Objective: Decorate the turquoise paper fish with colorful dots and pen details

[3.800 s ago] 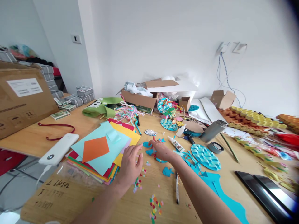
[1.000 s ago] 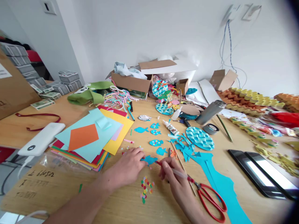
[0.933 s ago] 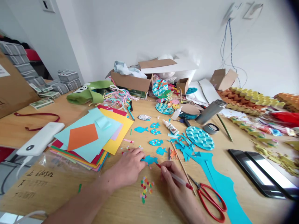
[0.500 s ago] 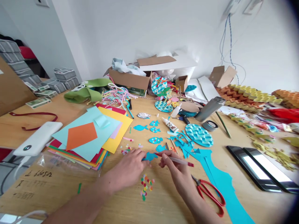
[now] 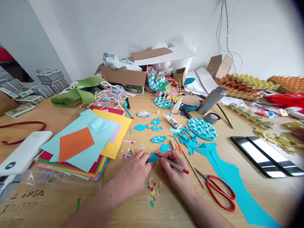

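A small blue paper fish lies flat on the table between my hands. My left hand holds it at its left side, fingers bent and close together, their tips partly hidden. In my right hand is a red pen with a pale barrel, its red tip at the fish's upper edge. Just below lie colourful paper dots. Beyond my hands are several cut blue fish, among them a dotted one and a plain one.
Red-handled scissors and a thin wooden stick lie right of my right hand, beside a blue paper strip. Coloured paper sheets are stacked left. A glue bottle lies behind. Another person's hand shows at the right edge.
The view has shifted, so most things at the left sit further left. The pen's tip has moved left over the fish. Another person's hand has come into view at the right edge.
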